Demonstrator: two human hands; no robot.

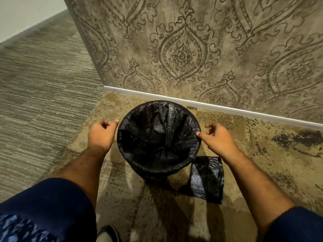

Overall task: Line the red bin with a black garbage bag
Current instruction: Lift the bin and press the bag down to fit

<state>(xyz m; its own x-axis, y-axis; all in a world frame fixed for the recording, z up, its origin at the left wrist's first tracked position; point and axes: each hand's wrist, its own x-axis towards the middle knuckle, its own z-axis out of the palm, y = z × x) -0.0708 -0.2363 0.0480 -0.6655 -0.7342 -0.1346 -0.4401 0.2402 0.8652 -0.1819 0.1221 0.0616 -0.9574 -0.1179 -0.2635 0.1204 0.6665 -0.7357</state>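
Note:
A round bin stands on the floor near the wall, fully wrapped by a black garbage bag (158, 137) that lines its inside and folds over the rim; no red of the bin shows. My left hand (101, 132) hovers just left of the rim, fingers loosely curled and holding nothing. My right hand (216, 137) is at the right side of the rim, its thumb tip touching the bag's edge, the other fingers curled and apart.
A folded pack of black bags (207, 179) lies on the floor just right of the bin. A patterned wall with a white baseboard (227, 106) runs behind it. Striped grey carpet (43, 84) lies to the left. A shoe tip (108, 234) shows at the bottom.

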